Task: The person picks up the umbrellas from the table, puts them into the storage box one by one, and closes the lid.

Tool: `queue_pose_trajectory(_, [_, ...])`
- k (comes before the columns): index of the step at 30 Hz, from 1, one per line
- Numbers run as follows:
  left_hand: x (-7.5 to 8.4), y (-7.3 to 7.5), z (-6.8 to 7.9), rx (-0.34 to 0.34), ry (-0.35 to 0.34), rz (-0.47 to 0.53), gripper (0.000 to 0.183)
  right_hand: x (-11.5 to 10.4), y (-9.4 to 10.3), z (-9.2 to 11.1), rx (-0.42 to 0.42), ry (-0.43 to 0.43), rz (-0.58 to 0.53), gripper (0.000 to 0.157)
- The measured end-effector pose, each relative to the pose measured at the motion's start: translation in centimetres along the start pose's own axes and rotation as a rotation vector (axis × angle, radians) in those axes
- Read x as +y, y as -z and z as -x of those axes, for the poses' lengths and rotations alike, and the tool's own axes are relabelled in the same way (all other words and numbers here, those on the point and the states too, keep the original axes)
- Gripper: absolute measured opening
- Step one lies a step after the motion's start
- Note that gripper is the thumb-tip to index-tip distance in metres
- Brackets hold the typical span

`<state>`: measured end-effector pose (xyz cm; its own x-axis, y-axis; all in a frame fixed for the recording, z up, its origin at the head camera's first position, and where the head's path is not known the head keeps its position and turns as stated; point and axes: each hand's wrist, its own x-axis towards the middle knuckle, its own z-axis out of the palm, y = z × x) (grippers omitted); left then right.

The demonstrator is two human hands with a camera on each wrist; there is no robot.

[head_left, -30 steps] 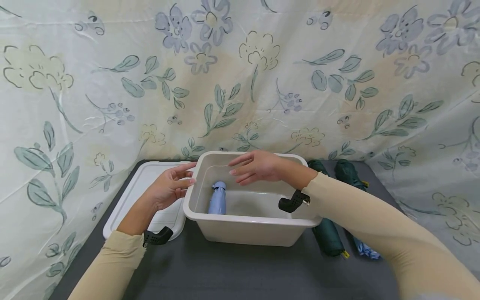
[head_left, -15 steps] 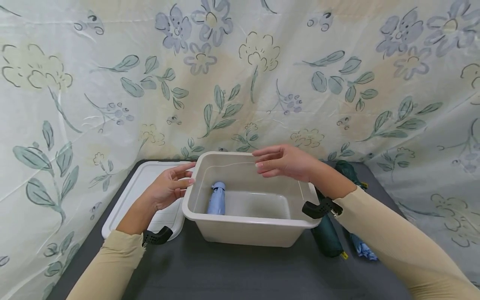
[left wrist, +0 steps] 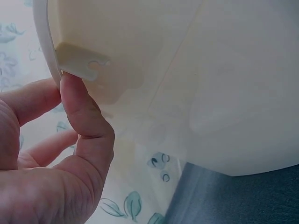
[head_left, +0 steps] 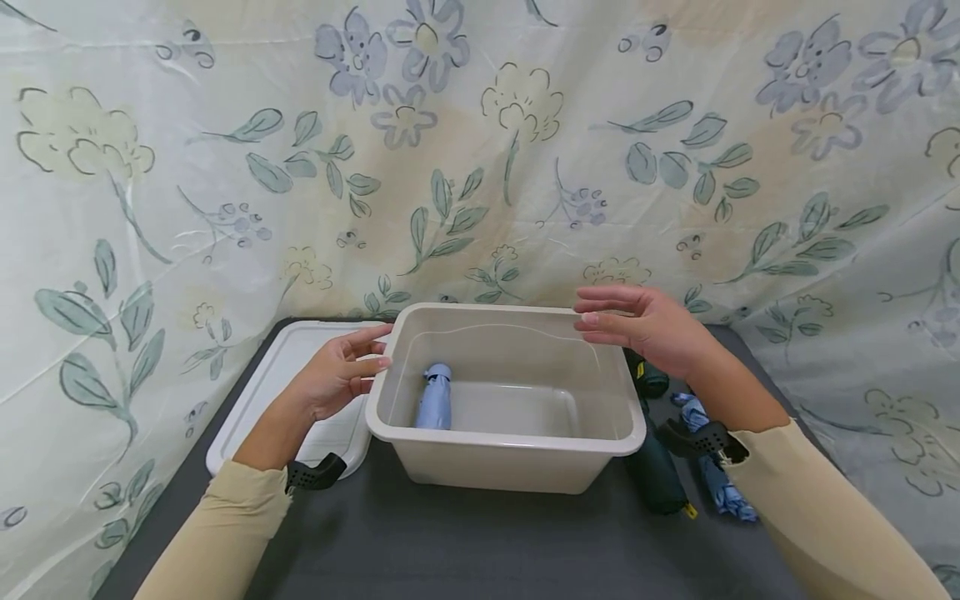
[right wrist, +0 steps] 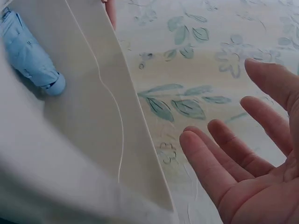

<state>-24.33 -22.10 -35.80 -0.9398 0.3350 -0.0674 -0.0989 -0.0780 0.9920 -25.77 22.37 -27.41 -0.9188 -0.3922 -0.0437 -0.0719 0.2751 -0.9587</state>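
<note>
A beige plastic storage bin [head_left: 517, 467] stands in the middle of the dark table. Inside, at its left end, lies a light blue folded umbrella [head_left: 434, 400], also seen in the right wrist view as the blue umbrella [right wrist: 32, 53]. My left hand [head_left: 337, 371] pinches the bin's left rim; in the left wrist view the thumb [left wrist: 86, 112] meets the rim beside a small notched tab [left wrist: 81, 60]. My right hand [head_left: 645, 325] hangs at the bin's back right corner, holding nothing, fingers extended and spread apart in the right wrist view.
A white lid [head_left: 258, 400] lies left of the bin, partly behind my left arm. To the bin's right lie a dark green rolled bundle [head_left: 660, 475] and a blue crumpled bundle [head_left: 723, 492], partly covered by my right arm. A floral curtain [head_left: 480, 167] hangs behind the table.
My right hand has moved from over the inside of the bin rightward to its back right corner. The left hand stays on the rim, and the umbrella lies where it was.
</note>
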Motion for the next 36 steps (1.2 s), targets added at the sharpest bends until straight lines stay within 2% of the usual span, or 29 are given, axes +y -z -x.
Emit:
queue_pose_trajectory(5, [0.0,-0.2,0.2,0.009,-0.001,-0.002,0.068,1.6,0.9,2.2,0.097,0.058,0.026,0.054])
queue_pose_trajectory(10, [0.1,-0.2,0.3,0.011,-0.007,-0.001,0.068,3.7,2.1,4.2,0.168,0.16,-0.006,0.045])
queue_pose_trajectory(14, [0.0,-0.1,0.2,0.009,-0.006,0.003,0.068,5.6,3.0,5.2,0.257,0.19,0.048,0.042])
queue_pose_trajectory(22, [0.0,0.2,0.6,0.004,-0.012,0.009,0.069,8.8,4.7,7.4,0.371,0.111,0.272,0.049])
queue_pose_trajectory(26, [0.1,0.2,0.6,0.0,-0.021,0.019,0.069,10.1,5.5,8.7,0.431,0.048,0.349,0.051])
queue_pose_trajectory(32, [0.1,0.0,0.5,0.003,-0.009,0.022,0.069,12.1,6.6,10.6,0.486,-0.036,0.414,0.053])
queue_pose_trajectory(36, [0.1,0.1,0.4,0.015,0.001,0.016,0.067,13.1,7.2,11.5,0.514,-0.083,0.42,0.053])
